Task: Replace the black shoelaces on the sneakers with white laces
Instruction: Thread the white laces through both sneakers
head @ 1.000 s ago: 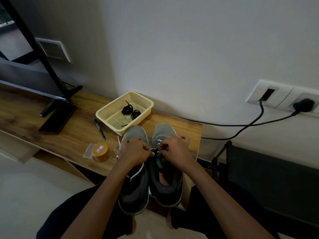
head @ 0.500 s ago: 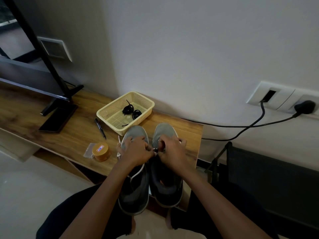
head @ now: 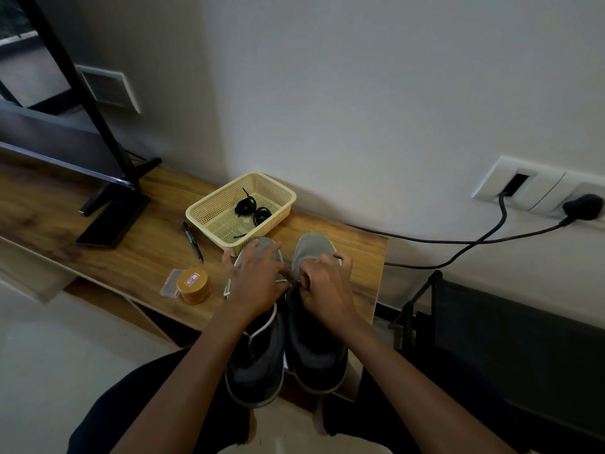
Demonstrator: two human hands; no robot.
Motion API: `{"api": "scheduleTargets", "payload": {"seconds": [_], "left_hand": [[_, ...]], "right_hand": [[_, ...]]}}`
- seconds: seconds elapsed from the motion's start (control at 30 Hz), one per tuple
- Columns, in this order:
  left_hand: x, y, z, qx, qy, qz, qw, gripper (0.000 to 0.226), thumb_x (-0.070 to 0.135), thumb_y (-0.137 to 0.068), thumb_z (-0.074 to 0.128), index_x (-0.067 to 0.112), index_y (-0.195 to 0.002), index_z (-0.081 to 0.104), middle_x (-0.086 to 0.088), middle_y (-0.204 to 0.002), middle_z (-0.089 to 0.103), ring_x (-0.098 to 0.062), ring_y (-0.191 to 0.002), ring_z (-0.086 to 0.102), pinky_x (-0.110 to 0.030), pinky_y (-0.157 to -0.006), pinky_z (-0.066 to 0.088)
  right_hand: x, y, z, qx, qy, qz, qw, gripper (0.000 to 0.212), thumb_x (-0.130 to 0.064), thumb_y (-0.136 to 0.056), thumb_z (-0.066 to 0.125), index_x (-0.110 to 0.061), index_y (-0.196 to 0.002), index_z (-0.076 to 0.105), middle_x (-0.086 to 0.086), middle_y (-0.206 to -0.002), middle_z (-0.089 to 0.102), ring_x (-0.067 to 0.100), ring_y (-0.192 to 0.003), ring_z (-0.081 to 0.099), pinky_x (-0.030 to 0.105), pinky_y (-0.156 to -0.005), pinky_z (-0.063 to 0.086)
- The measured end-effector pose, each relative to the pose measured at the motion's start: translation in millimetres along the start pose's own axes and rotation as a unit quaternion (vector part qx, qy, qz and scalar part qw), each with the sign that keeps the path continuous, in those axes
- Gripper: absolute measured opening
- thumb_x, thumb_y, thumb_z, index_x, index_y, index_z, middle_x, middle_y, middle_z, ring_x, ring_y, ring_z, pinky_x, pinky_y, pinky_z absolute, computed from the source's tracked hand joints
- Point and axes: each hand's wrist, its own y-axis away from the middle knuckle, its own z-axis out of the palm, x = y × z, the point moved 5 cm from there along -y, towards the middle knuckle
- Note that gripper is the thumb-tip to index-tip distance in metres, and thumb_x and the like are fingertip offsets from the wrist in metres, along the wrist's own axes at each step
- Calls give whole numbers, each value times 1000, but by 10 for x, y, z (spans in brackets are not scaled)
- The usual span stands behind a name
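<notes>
Side by side at the table's (head: 98,244) near right corner stand the sneakers (head: 316,352). The right hand (head: 322,290) pinches the white lace (head: 262,326); the left hand's (head: 258,283) grip is hidden. The orange jar's (head: 194,285) label is unreadable.

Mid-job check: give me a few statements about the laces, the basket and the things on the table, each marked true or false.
1. The black laces lie in the yellow basket. True.
2. The marker lies in the basket too. False: it lies on the table, left of the basket.
3. A white lace trails across the left sneaker. True.
4. The left hand holds the orange tin. False: the tin stands by itself on the table, and the left hand is at the sneakers, beside the right hand.
5. The sneakers' toes point away from the wall. False: the toes face the wall and the heels face the person.
</notes>
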Motion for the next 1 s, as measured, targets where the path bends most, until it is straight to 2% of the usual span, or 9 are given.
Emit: {"api": "scheduleTargets", "payload": {"seconds": [0.1,0.17,0.23,0.3,0.43,0.53,0.77,0.87,1.0], "left_hand": [[-6,14,-24,2,2,4,1000,15,42,-85,63,37,-96,69,12,-151,28,-24,-143,4,-63,-111,1],[3,32,-35,-9,1,-1,1000,17,45,-86,60,36,-97,68,13,-150,28,-23,-143,3,-62,-110,-5],[7,37,-25,-24,1,-3,1000,20,45,-88,57,35,-101,66,13,-151,25,-23,-143,1,-63,-110,-7],[10,51,-23,-36,-1,-5,999,20,44,-90,54,34,-104,65,11,-152,23,-24,-144,-2,-62,-110,-9],[66,71,-14,-59,-14,-3,998,23,43,-93,50,33,-111,61,9,-155,16,-24,-145,-4,-62,-109,-10],[92,64,-20,-61,-7,-1,998,23,40,-93,50,33,-112,62,10,-156,15,-24,-145,-6,-60,-109,-11],[84,63,-11,-57,3,-5,998,21,39,-92,53,31,-108,64,10,-156,17,-23,-145,-7,-60,-110,-11],[90,60,2,-60,9,-9,998,22,41,-93,52,31,-107,64,9,-155,18,-24,-145,-5,-60,-111,-9],[65,29,33,-67,16,-5,998,22,43,-93,51,31,-105,65,10,-155,19,-24,-145,-4,-60,-111,-9]], "right_hand": [[5,-3,-5,-8,20,-21,1000,26,-1,-66,68,-18,-65,49,-4,-60,47,20,-70,52,48,-90,34],[36,-20,-19,-42,28,-9,999,16,-9,-75,65,-19,-76,53,-8,-71,46,17,-84,49,47,-101,23],[103,-18,-52,-77,37,12,996,7,-22,-82,62,-23,-88,58,-10,-86,54,13,-101,42,43,-107,11],[166,-18,-70,-85,77,18,993,16,-31,-82,64,-25,-97,64,-10,-103,59,16,-112,38,44,-106,3],[190,-26,-43,-68,107,7,992,15,-27,-73,74,-17,-84,74,0,-110,63,33,-116,44,58,-106,6],[169,-35,-33,-69,105,6,992,14,-26,-75,71,-16,-84,75,-1,-118,61,34,-124,39,58,-106,4],[144,-27,-21,-99,83,11,992,22,-32,-83,61,-21,-100,71,-11,-132,48,22,-133,22,45,-108,-3],[193,-38,-42,-99,53,36,993,22,-35,-82,63,-28,-102,67,-10,-138,40,23,-132,21,46,-109,1],[198,-11,64,-160,88,20,983,27,-35,-84,61,-28,-110,64,-7,-146,32,27,-138,12,52,-109,-3]]}}
